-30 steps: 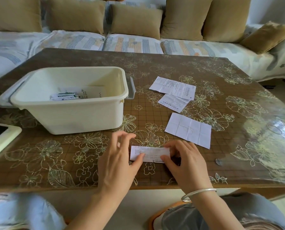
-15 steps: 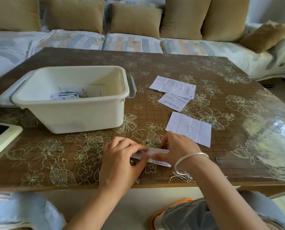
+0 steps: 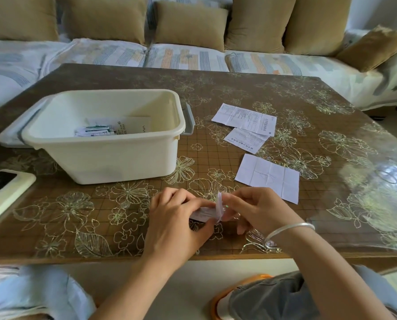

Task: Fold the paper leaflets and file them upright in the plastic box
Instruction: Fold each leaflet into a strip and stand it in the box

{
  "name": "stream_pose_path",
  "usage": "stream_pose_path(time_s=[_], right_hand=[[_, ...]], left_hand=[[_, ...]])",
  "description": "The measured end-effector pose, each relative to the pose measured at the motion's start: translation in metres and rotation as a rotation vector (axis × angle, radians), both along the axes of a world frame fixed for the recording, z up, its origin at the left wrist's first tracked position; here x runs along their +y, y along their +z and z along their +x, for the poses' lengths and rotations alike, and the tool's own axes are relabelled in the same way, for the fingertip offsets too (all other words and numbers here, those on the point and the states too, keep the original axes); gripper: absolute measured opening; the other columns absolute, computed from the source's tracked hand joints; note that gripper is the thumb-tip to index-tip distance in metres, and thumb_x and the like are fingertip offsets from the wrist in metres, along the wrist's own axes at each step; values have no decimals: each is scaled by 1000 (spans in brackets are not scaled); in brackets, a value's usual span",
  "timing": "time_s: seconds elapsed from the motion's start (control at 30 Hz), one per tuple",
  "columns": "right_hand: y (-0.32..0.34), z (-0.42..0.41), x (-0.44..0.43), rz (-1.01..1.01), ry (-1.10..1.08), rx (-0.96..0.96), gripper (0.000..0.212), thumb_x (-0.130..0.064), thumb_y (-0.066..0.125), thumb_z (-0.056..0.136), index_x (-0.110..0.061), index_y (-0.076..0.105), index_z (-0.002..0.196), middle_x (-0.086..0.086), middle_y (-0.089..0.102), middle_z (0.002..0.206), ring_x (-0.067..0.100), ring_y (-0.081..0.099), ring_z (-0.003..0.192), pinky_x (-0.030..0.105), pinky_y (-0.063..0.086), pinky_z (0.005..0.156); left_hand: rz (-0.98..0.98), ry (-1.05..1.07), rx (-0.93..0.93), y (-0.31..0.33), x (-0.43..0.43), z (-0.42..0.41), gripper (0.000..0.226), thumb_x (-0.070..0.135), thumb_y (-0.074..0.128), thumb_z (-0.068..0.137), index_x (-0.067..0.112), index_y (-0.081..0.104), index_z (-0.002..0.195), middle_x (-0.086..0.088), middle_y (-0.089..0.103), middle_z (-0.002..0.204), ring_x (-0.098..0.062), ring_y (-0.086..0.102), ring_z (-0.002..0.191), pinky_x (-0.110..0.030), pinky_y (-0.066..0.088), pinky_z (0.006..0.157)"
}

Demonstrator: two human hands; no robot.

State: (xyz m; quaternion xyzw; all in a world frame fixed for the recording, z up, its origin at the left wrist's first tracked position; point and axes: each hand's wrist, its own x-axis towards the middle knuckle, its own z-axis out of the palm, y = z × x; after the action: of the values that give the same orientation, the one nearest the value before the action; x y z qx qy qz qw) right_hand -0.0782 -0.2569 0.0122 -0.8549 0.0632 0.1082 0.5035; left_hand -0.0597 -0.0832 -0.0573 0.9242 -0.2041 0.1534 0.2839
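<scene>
Between the left hand (image 3: 176, 218) and right hand (image 3: 259, 211), near the front edge of the bench (image 3: 54, 239), a half-folded leaflet (image 3: 218, 205) lies left to right, each hand pinching one end. The plastic box (image 3: 105, 158) stands forward-left, nearer the left hand.

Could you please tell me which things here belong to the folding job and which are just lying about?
Job: half-folded leaflet, held by left hand and right hand; far leaflet, middle leaflet, near leaflet; plastic box.
Lying about: phone, sofa.
</scene>
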Motion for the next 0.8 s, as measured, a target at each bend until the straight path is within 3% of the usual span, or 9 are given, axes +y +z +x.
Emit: stream_pose_path(time_s=[0.1,0.2,0.3,0.43,0.57,0.7,0.8], right_hand=[[-15,-11,5,6,-2,-170,10,-21,60,92,-26,69,93,-15,72,76,7,57,45,22,47,50],[-32,-20,9,-215,85,-445,32,-5,51,91,-30,71,98,-25,67,84,-3,61,62,12,45,56],[-46,-22,12,-464,169,-610,46,-5,45,80,-35,70,104,-23,62,105,4,64,78,23,52,58],[-48,-23,17,-654,219,-630,53,-8,36,73,-35,68,105,-16,60,109,14,63,61,28,49,41],[-45,-26,21,-736,262,-560,55,-20,25,75,-34,67,108,-8,59,109,15,59,52,28,42,33],[-45,-22,19,-708,267,-517,50,-12,35,79,-35,68,108,-10,57,113,18,58,54,32,48,40],[-39,-8,12,-523,225,-433,36,-9,51,90,-36,70,104,-18,58,109,5,56,69,28,49,61]], left_hand=[[14,7,9,-1,1,1,34,62,54,76,37,71,91,21,55,87,-12,48,91,-33,35,82],[11,25,39,-1,3,2,37,61,53,75,31,66,91,20,59,88,-13,49,93,-34,36,85],[-22,24,68,0,5,2,46,60,53,73,29,64,104,19,64,96,-12,50,97,-31,31,89],[-80,-37,143,7,14,2,52,59,58,76,32,61,120,26,59,103,-3,46,102,-27,30,94],[-203,-56,229,14,24,6,49,29,71,84,32,53,129,26,56,107,6,52,103,-24,39,98],[-110,-42,268,17,29,12,41,24,76,81,33,60,118,23,56,106,5,55,97,-9,39,84],[-66,-48,286,19,28,15,37,26,78,79,33,64,114,22,57,104,5,54,95,-9,39,83]])
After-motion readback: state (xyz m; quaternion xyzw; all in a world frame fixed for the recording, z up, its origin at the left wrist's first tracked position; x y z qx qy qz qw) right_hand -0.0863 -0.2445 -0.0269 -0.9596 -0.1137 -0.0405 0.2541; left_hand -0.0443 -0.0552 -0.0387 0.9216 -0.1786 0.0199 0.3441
